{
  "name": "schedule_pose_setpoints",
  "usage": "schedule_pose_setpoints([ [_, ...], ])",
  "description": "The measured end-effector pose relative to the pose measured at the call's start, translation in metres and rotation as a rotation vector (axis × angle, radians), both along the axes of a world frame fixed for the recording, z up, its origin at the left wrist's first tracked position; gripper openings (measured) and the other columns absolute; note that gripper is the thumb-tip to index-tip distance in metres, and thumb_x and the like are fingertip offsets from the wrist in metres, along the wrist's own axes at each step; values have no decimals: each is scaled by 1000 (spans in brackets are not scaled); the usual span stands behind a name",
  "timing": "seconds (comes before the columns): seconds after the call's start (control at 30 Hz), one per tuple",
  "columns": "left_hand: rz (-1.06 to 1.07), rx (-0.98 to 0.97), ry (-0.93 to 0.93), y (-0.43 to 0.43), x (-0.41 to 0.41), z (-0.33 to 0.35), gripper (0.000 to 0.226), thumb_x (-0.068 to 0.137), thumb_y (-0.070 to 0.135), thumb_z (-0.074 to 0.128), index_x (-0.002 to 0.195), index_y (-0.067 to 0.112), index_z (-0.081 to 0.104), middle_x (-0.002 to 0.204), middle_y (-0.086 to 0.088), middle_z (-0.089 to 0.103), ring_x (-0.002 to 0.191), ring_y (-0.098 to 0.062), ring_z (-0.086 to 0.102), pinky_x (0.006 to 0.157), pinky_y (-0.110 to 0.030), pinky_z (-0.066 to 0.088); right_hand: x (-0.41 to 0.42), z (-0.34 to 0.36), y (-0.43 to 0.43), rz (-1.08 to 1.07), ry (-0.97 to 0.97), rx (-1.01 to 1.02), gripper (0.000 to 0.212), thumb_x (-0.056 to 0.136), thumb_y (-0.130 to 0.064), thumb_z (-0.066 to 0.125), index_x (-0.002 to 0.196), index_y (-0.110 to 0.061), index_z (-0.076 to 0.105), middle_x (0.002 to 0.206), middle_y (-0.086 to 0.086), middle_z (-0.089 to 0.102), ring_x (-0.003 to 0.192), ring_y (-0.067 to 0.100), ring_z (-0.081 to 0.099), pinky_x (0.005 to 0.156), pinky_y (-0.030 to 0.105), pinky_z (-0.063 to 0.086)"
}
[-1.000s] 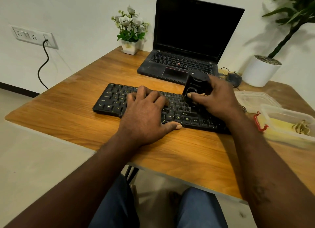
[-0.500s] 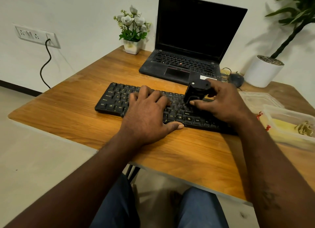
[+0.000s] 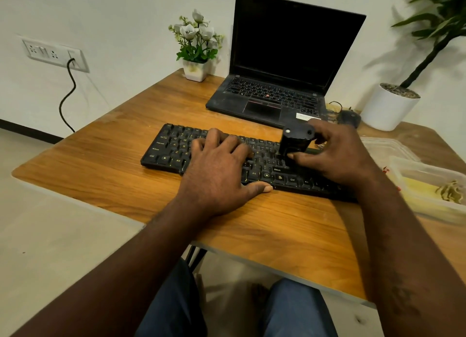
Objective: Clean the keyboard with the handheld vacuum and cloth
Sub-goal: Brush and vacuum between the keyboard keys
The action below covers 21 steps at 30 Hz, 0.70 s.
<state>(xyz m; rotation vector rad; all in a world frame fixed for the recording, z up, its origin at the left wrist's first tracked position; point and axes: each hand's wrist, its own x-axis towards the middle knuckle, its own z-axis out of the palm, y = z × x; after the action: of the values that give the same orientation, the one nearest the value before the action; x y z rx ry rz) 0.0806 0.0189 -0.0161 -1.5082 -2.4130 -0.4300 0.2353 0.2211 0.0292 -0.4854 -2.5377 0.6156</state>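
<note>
Black keyboard: lies flat across the middle of the wooden table, its long side roughly along the near edge; its right end is hidden under the right wrist.
View: the head camera, the only one, looking down over both forearms.
Left hand: spread flat on the keys left of centre, fingers straight, thumb out along the keyboard's near edge. It presses down and grips nothing; steadying the board, I'd say.
Right hand: fingers and thumb curled round the small dark handheld vacuum, holding it by its sides.
Vacuum's place: upright, lower end down on the keys of the keyboard's right half, toward its far row, near the open laptop that sits at the table's far edge.
Cloth: I can't pick it out for certain; yellow stuff lies in a clear plastic tub by the right edge, which may be it.
Step in hand: the vacuuming pass, by my reading; wiping is not yet begun.
Next move: slide the nozzle along the rows while keeping it low on the keys. The flat hand will have to shift aside so the covered keys get their turn.
</note>
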Motion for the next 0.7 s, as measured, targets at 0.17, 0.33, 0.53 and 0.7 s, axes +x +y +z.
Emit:
schedule_pose_setpoints([
  [0.17,-4,-4,-2,1,1,0,83,79,94,38,136,35,51,140,10,49,134,-19,28,109,-47,30,7,3,1,-5,8,-25,47,77,-20,89,119,-30,70,107,-18,72,103,-1,67,92,27,55],
  [0.33,-3,3,-6,1,1,0,84,79,94,39,136,34,52,140,9,50,133,-19,29,109,-47,31,-9,-1,-8,54,15,52,44,79,-20,89,119,-26,73,104,-18,73,97,-9,64,85,13,49],
  [0.53,0,-2,0,0,0,0,84,79,95,37,135,35,52,140,9,50,132,-19,29,108,-47,30,0,1,-2,-3,24,-11,48,79,-23,89,123,-27,71,108,-14,75,101,0,69,89,29,57],
  [0.7,-2,1,-8,1,1,1,85,79,95,38,136,34,52,140,9,49,132,-19,28,108,-48,30,-20,-7,-9,-46,60,63,47,82,-27,88,125,-22,72,111,-9,75,100,4,69,88,24,56],
])
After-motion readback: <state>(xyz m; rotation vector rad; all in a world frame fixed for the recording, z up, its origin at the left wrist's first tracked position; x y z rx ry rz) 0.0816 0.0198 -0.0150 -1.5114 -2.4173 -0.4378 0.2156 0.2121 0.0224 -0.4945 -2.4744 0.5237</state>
